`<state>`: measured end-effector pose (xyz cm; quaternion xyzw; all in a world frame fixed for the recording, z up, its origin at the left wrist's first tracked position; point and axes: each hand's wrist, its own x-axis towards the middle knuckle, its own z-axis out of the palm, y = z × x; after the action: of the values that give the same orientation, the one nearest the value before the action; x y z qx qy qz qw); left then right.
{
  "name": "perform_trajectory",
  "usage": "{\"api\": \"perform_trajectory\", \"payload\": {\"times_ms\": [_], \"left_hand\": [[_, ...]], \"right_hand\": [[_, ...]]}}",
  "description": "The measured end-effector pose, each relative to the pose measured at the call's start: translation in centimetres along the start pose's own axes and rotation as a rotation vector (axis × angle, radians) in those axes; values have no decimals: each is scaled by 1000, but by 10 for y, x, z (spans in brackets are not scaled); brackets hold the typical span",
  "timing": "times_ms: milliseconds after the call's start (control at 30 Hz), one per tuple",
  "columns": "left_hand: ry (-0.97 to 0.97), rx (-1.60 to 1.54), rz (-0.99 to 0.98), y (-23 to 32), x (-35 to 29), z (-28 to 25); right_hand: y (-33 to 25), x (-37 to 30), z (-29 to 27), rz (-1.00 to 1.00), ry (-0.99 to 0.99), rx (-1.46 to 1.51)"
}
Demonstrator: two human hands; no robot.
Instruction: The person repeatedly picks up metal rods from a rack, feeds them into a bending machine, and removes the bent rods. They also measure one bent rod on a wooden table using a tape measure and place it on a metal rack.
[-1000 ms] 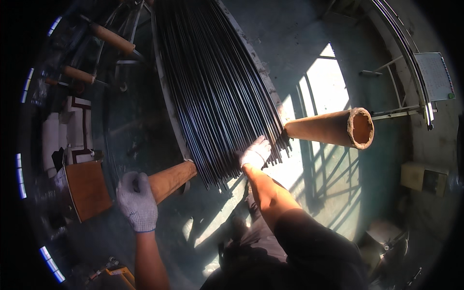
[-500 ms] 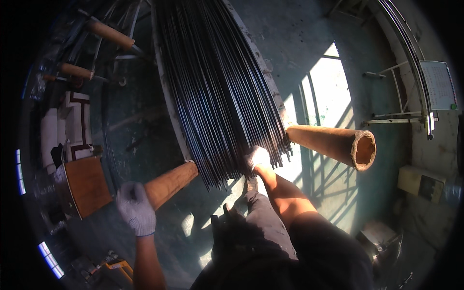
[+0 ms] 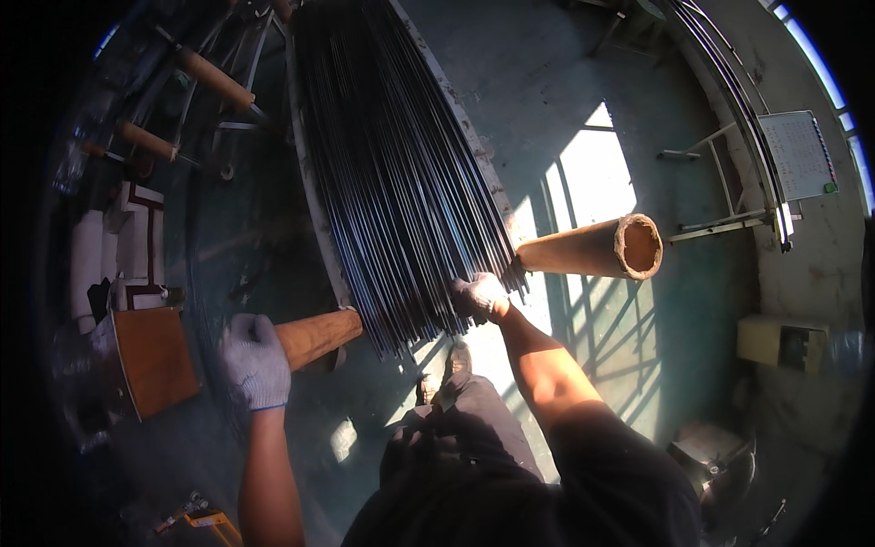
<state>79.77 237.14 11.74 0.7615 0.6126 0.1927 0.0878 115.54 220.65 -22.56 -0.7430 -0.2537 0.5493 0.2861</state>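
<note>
Long thin black rods (image 3: 401, 210) lie side by side in a thick bundle, running away from me, with their near ends uneven. In a white knit glove, my right hand (image 3: 478, 297) is closed around some rod ends at the right of the bundle's near end. My left hand (image 3: 253, 362), gloved the same way, is curled over the outer end of a brown cardboard tube (image 3: 319, 337) at the bundle's left corner, hiding that end. Another brown cardboard tube (image 3: 583, 251) stands out at the right corner, its hollow end facing me.
Pale rails (image 3: 314, 196) border the rods. To the left are a brown board-topped box (image 3: 157, 356) and a rack with more cardboard tubes (image 3: 217, 80). A metal frame with long bars (image 3: 766, 155) and a whiteboard (image 3: 798, 155) stand along the right wall. Sunlight falls on the floor (image 3: 592, 173).
My view has shifted, so the rods and tubes appear further left. My right hand has turned and its fingers are closed on the rods. My left hand stays at the left tube's end.
</note>
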Motion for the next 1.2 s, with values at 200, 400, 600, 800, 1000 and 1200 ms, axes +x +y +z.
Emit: {"api": "perform_trajectory", "payload": {"times_ms": [200, 400, 600, 800, 1000, 1200], "left_hand": [[109, 189, 159, 7, -16, 1], [174, 203, 604, 11, -56, -4], [-465, -569, 678, -6, -208, 83], [-1257, -1003, -673, -13, -280, 209], [-1408, -1473, -1057, 46, -339, 191], [-1618, -1507, -802, 56, -410, 110]], "right_hand": [[-37, -58, -5, -189, -92, 80], [-17, -163, 40, 199, 117, 142], [143, -436, 127, 350, 256, -110], [242, -784, 267, 848, 480, -141], [255, -883, 383, 1092, 642, -388], [324, -867, 420, 689, 1263, -553]]}}
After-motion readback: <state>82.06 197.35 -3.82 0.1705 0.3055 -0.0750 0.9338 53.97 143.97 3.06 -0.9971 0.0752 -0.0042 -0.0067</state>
